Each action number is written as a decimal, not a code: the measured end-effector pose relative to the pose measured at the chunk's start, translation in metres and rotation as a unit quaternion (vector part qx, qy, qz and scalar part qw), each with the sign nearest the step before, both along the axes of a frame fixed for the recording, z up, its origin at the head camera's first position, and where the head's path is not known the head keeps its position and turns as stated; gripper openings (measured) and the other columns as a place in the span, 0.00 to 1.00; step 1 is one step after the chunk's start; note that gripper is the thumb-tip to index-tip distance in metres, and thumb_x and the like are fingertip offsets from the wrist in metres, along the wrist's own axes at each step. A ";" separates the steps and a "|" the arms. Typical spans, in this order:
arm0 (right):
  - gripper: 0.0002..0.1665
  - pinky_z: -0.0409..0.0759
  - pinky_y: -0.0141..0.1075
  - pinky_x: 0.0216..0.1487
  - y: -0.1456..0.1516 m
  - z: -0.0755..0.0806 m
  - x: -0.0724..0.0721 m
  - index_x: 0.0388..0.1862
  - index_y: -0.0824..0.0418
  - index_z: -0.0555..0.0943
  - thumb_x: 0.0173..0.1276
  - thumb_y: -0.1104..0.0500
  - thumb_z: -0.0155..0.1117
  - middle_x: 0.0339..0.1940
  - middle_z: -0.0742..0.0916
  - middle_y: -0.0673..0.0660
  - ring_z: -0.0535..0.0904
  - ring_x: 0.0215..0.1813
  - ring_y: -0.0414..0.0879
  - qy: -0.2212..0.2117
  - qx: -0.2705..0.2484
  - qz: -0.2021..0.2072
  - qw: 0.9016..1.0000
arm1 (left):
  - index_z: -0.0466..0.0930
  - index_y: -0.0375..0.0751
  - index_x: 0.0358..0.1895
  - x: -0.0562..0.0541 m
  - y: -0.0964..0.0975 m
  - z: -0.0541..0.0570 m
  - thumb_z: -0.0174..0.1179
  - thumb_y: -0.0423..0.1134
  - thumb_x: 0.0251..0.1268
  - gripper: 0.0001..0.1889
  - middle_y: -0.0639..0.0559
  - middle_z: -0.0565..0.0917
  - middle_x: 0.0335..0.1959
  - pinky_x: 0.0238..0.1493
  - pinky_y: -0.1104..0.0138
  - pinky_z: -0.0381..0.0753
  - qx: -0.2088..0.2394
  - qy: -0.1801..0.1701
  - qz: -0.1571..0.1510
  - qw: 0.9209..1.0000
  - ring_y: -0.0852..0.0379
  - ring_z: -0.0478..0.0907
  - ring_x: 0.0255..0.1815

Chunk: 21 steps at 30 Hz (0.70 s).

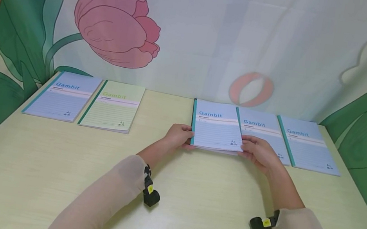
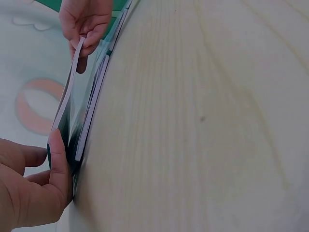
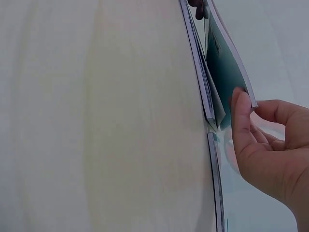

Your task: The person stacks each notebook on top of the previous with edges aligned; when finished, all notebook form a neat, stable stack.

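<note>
A blue notebook (image 1: 217, 131) marked "Gambit", with a teal spine strip, is held between both hands at the middle back of the table. My left hand (image 1: 179, 135) pinches its spine side, and my right hand (image 1: 260, 153) grips its right edge near the lower corner. In the left wrist view, the lifted notebook (image 2: 66, 99) tilts above another notebook (image 2: 91, 108) lying on the table. From the right wrist, the lifted notebook's teal back (image 3: 224, 67) shows, with the lower notebook (image 3: 200, 77) under it, its cover slightly raised.
Two more blue notebooks (image 1: 261, 132) (image 1: 308, 145) lie in a row to the right. On the left lie a blue notebook (image 1: 63, 95) and a yellow-green one (image 1: 112, 106). A printed curtain (image 1: 195, 37) hangs behind the pale wooden table (image 1: 191, 203).
</note>
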State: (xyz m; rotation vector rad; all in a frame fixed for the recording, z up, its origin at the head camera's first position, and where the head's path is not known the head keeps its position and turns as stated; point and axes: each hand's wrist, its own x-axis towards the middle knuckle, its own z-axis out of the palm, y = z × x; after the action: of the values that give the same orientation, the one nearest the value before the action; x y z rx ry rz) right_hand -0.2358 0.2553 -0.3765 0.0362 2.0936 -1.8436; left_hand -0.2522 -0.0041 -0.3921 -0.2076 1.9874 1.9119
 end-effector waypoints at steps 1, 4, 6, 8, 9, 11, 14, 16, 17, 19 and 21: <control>0.30 0.79 0.32 0.48 -0.001 0.000 0.000 0.67 0.76 0.54 0.68 0.71 0.45 0.62 0.67 0.72 0.77 0.44 0.41 0.000 0.002 0.000 1.000 | 0.67 0.29 0.62 0.000 0.000 0.001 0.49 0.31 0.69 0.20 0.40 0.79 0.45 0.34 0.67 0.83 -0.005 0.000 0.000 1.000 0.52 0.79 0.38; 0.30 0.79 0.31 0.47 -0.002 0.001 -0.001 0.68 0.76 0.54 0.68 0.70 0.46 0.62 0.67 0.72 0.76 0.44 0.41 -0.002 0.009 -0.001 1.000 | 0.66 0.29 0.63 0.000 -0.001 0.003 0.49 0.30 0.67 0.21 0.40 0.79 0.46 0.33 0.69 0.83 -0.010 -0.004 0.000 1.000 0.53 0.79 0.38; 0.30 0.80 0.31 0.47 -0.003 0.001 -0.002 0.68 0.76 0.54 0.68 0.70 0.46 0.61 0.67 0.72 0.76 0.44 0.41 -0.003 0.014 -0.002 1.000 | 0.65 0.29 0.64 0.000 0.000 0.004 0.49 0.28 0.66 0.22 0.39 0.78 0.47 0.32 0.70 0.83 -0.011 -0.002 0.002 1.000 0.54 0.79 0.39; 0.30 0.80 0.31 0.46 -0.003 0.001 -0.002 0.68 0.75 0.55 0.68 0.69 0.47 0.61 0.68 0.71 0.76 0.43 0.42 -0.006 0.022 -0.006 1.000 | 0.64 0.30 0.64 0.000 0.000 0.005 0.49 0.28 0.65 0.23 0.39 0.78 0.49 0.31 0.71 0.83 -0.019 0.000 0.004 1.000 0.55 0.78 0.37; 0.30 0.80 0.30 0.45 -0.003 0.001 -0.003 0.67 0.75 0.55 0.68 0.69 0.47 0.60 0.68 0.70 0.76 0.43 0.42 -0.008 0.026 -0.009 1.000 | 0.64 0.30 0.64 0.000 0.000 0.005 0.49 0.27 0.64 0.23 0.39 0.77 0.50 0.30 0.71 0.83 -0.028 0.004 0.004 1.000 0.56 0.78 0.35; 0.30 0.80 0.29 0.43 -0.003 0.001 -0.003 0.68 0.74 0.56 0.69 0.68 0.48 0.60 0.69 0.70 0.76 0.41 0.42 -0.012 0.034 -0.012 0.999 | 0.65 0.30 0.64 0.000 0.001 0.005 0.49 0.27 0.63 0.24 0.39 0.76 0.52 0.28 0.72 0.82 -0.047 0.011 0.005 0.999 0.58 0.75 0.29; 0.30 0.80 0.28 0.41 -0.004 0.001 -0.004 0.68 0.73 0.56 0.69 0.67 0.49 0.59 0.69 0.69 0.76 0.39 0.42 -0.016 0.046 -0.018 0.999 | 0.66 0.31 0.63 0.000 0.002 0.005 0.50 0.27 0.62 0.24 0.40 0.75 0.52 0.26 0.74 0.81 -0.071 0.021 0.007 0.997 0.60 0.72 0.24; 0.30 0.80 0.28 0.40 -0.004 0.002 -0.005 0.68 0.73 0.56 0.69 0.67 0.49 0.59 0.69 0.69 0.76 0.39 0.42 -0.017 0.050 -0.018 0.998 | 0.67 0.31 0.63 0.000 0.002 0.005 0.50 0.27 0.62 0.23 0.40 0.75 0.53 0.25 0.74 0.80 -0.079 0.024 0.007 0.997 0.60 0.71 0.25; 0.30 0.80 0.27 0.40 -0.004 0.002 -0.005 0.68 0.74 0.56 0.69 0.68 0.49 0.59 0.69 0.69 0.76 0.38 0.42 -0.017 0.051 -0.018 0.998 | 0.67 0.31 0.62 0.000 0.002 0.005 0.50 0.28 0.62 0.23 0.40 0.75 0.53 0.26 0.75 0.80 -0.085 0.025 0.007 0.996 0.59 0.72 0.27; 0.30 0.80 0.27 0.39 -0.004 0.002 -0.006 0.68 0.74 0.56 0.69 0.68 0.49 0.59 0.69 0.70 0.76 0.38 0.41 -0.016 0.055 -0.017 0.998 | 0.68 0.31 0.62 -0.001 0.003 0.004 0.50 0.28 0.63 0.22 0.41 0.75 0.54 0.26 0.75 0.79 -0.099 0.028 0.007 0.995 0.58 0.73 0.31; 0.31 0.79 0.26 0.39 -0.005 0.002 -0.007 0.68 0.75 0.55 0.68 0.68 0.49 0.59 0.69 0.71 0.75 0.38 0.40 -0.013 0.060 -0.015 0.998 | 0.69 0.32 0.62 -0.001 0.003 0.003 0.50 0.29 0.64 0.22 0.42 0.75 0.55 0.28 0.74 0.80 -0.114 0.030 0.005 0.993 0.58 0.73 0.34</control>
State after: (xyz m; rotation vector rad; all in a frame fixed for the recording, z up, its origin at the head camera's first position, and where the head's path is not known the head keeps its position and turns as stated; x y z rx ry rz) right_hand -0.2426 0.2508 -0.3741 0.1212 2.1954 -1.7217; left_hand -0.2529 -0.0007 -0.3890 -0.2235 2.2482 1.7137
